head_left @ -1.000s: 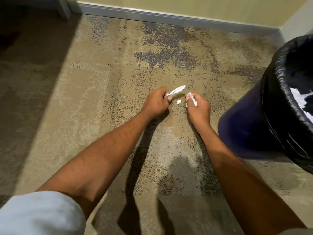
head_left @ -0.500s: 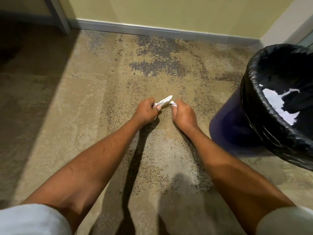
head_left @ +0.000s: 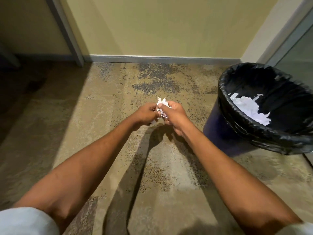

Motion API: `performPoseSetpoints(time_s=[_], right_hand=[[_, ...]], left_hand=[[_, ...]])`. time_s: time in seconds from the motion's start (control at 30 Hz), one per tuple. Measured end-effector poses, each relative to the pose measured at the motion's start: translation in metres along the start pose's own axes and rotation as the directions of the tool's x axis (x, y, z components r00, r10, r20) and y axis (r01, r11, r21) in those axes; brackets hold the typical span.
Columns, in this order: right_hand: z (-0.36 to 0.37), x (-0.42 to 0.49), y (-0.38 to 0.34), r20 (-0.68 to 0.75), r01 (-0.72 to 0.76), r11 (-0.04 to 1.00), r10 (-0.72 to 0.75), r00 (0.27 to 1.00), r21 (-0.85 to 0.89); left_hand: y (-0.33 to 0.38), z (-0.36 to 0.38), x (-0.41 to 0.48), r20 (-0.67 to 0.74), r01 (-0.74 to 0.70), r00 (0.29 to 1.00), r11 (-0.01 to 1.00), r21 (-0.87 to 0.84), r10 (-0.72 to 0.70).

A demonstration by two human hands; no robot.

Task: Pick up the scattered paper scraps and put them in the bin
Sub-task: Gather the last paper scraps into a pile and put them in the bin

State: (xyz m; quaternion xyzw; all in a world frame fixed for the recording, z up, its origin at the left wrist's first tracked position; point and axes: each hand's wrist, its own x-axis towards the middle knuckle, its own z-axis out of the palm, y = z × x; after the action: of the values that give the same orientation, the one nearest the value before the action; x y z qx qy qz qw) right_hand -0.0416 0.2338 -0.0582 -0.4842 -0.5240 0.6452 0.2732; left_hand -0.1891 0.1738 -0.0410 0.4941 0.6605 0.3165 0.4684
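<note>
- Paper scraps (head_left: 162,102) are gripped between the left hand (head_left: 147,114) and right hand (head_left: 175,113), both curled round them, above the carpet (head_left: 84,133).
- The scraps are judged to be gathered into one bundle for a single carry.
- The bin (head_left: 271,136), lined in black, is stood near on the right; white paper (head_left: 249,107) is seen inside.
</note>
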Motion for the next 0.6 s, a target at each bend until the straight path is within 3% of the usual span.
performPoseSetpoints(time_s=[0.23, 0.37, 0.47, 0.6], right_hand=[[-0.01, -0.041, -0.108, -0.063, 0.259, 0.966, -0.26, 0.964, -0.019], [-0.032, -0.072, -0.166, -0.203, 0.387, 0.916, -0.4, 0.894, -0.105], [-0.06, -0.091, -0.201, -0.283, 0.435, 0.891, -0.455, 0.844, -0.134], [-0.105, -0.111, -0.225, -0.362, 0.423, 0.881, -0.473, 0.803, -0.212]], left_hand=[[0.111, -0.043, -0.03, 0.022, -0.187, 0.982, 0.977, 0.101, 0.186], [0.181, -0.036, -0.044, 0.042, -0.316, 0.948, 0.946, 0.072, 0.314], [0.222, -0.013, -0.043, 0.005, -0.362, 0.932, 0.932, -0.022, 0.362], [0.258, 0.033, -0.036, -0.017, -0.297, 0.953, 0.921, -0.251, 0.303]])
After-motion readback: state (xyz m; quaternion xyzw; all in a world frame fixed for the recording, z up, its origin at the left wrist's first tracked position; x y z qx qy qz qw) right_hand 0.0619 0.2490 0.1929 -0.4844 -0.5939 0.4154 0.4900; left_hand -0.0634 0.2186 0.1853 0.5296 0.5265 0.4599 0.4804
